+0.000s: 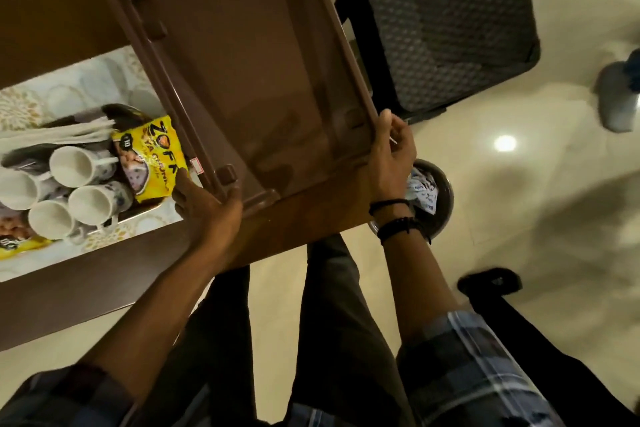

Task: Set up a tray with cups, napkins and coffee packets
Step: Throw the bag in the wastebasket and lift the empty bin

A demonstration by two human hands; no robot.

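A brown plastic tray [242, 55] lies empty on the wooden table, its right side jutting past the table edge. My left hand [207, 208] grips its near left corner. My right hand [391, 156] holds the right rim. To the left, several white cups [72, 166] lie on their sides in a metal tray, with a yellow coffee packet [152, 156] leaning beside them and white napkins [76, 135] just behind. A second yellow packet [14, 246] shows at the far left.
A patterned runner [86, 83] covers the table under the metal tray. A dark woven plastic stool [450, 21] stands to the right. Below my right wrist sits a round metal bowl [446, 191] holding small white sachets. A dark slipper [491, 282] lies on the tiled floor.
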